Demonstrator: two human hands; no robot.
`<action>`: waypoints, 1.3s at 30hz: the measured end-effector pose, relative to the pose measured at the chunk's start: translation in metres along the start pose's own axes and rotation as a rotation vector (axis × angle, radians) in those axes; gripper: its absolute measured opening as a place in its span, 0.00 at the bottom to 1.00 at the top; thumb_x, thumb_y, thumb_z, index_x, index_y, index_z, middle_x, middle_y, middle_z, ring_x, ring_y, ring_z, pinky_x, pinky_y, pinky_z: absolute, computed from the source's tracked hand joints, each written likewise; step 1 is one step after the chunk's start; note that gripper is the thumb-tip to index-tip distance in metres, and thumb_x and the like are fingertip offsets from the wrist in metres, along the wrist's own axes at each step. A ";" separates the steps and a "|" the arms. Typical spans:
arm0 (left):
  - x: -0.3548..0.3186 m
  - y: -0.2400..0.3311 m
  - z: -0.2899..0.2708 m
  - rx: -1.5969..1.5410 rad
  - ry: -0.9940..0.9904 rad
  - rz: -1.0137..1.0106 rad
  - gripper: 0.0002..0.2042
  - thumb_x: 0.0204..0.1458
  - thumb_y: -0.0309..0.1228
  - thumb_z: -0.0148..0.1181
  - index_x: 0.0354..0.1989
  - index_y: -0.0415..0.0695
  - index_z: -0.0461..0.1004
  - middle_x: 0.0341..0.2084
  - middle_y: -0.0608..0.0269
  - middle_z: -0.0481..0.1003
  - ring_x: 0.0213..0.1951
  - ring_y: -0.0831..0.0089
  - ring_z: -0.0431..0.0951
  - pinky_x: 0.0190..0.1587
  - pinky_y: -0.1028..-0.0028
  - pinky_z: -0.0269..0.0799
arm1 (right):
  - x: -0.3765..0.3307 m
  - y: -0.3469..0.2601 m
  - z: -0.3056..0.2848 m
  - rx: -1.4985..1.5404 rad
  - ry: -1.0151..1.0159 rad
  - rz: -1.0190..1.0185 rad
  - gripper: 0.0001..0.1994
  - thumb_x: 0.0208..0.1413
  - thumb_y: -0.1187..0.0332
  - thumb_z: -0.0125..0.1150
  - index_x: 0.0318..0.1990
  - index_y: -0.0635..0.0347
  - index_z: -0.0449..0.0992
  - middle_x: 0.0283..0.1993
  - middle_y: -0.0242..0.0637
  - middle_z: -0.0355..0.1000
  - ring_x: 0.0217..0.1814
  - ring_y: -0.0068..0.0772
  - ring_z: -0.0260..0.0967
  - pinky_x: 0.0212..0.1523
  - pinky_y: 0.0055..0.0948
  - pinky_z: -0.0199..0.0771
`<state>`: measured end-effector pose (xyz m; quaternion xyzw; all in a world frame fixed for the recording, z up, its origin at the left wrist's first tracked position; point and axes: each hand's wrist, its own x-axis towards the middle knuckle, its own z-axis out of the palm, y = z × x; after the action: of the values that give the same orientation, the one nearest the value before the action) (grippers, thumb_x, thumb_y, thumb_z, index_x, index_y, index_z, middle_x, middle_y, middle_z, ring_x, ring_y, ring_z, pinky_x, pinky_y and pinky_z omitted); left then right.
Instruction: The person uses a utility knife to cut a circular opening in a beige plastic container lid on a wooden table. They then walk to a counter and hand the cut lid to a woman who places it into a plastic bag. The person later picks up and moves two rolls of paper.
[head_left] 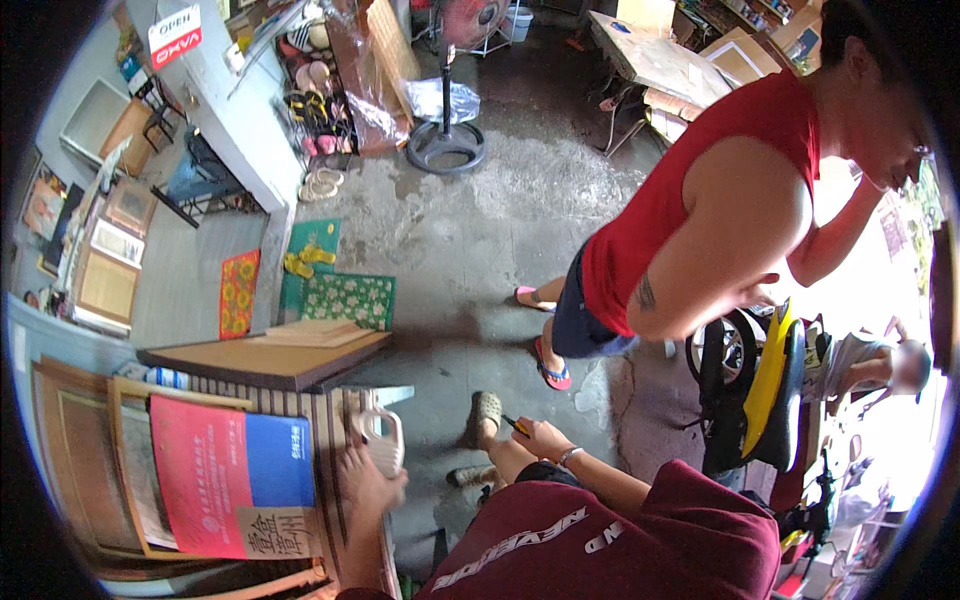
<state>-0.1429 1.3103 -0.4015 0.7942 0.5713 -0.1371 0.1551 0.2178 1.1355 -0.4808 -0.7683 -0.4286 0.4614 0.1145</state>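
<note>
My left hand [368, 482] is at the edge of a slatted bench, its fingers against a beige plastic object with a looped handle [386, 438]. It appears closed on that object, though blur softens the fingertips. Beside it lies a framed board [130, 470] topped by a pink, blue and tan printed sheet [205, 465]. My right hand [543, 441] is held over the floor in front of me, closed around a small yellow and black hand tool [519, 427]. Its exact kind is too small to tell.
A person in a red sleeveless top [720, 190] stands at the right, by a yellow and black motorbike [768, 385]. Boards [290, 352] lie at the bench's far end. Beyond are green mats [345, 300], a pedestal fan [447, 145], shoe racks [318, 110] and a worktable [660, 60].
</note>
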 end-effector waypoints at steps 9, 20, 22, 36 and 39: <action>-0.001 0.123 -0.007 -0.479 0.308 0.150 0.46 0.35 0.54 0.76 0.58 0.33 0.64 0.49 0.40 0.68 0.54 0.40 0.68 0.59 0.46 0.64 | 0.047 -0.051 -0.071 0.207 -0.047 0.001 0.22 0.68 0.46 0.53 0.52 0.55 0.73 0.32 0.49 0.80 0.29 0.52 0.80 0.36 0.52 0.79; 0.190 0.210 -0.048 -0.455 0.438 0.481 0.46 0.37 0.55 0.76 0.57 0.31 0.64 0.49 0.39 0.68 0.56 0.38 0.68 0.61 0.44 0.64 | 0.084 -0.007 -0.141 0.278 0.278 0.040 0.15 0.71 0.55 0.48 0.47 0.59 0.66 0.22 0.46 0.74 0.17 0.43 0.74 0.21 0.47 0.73; 0.229 0.220 -0.065 -0.437 0.344 0.469 0.44 0.38 0.53 0.76 0.56 0.32 0.64 0.48 0.39 0.68 0.55 0.38 0.69 0.60 0.46 0.65 | 0.093 0.006 -0.150 0.353 0.273 0.071 0.14 0.71 0.57 0.49 0.47 0.60 0.65 0.23 0.46 0.74 0.17 0.44 0.73 0.21 0.48 0.72; 0.499 0.190 -0.064 -0.759 -0.648 -0.042 0.45 0.46 0.51 0.74 0.69 0.34 0.65 0.63 0.35 0.69 0.64 0.45 0.70 0.67 0.54 0.65 | 0.079 0.095 -0.123 0.963 0.406 0.940 0.17 0.63 0.63 0.51 0.48 0.73 0.71 0.30 0.52 0.77 0.23 0.47 0.80 0.23 0.46 0.79; 0.543 0.230 -0.078 -0.742 -0.736 -0.029 0.45 0.47 0.51 0.74 0.69 0.34 0.65 0.64 0.36 0.69 0.65 0.45 0.70 0.67 0.54 0.65 | 0.108 0.089 -0.128 1.076 0.575 0.980 0.20 0.62 0.57 0.58 0.46 0.71 0.74 0.35 0.54 0.80 0.29 0.50 0.81 0.29 0.47 0.81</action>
<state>0.2470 1.7429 -0.5239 0.5769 0.5000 -0.1978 0.6149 0.3929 1.1920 -0.5275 -0.7982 0.2883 0.3867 0.3609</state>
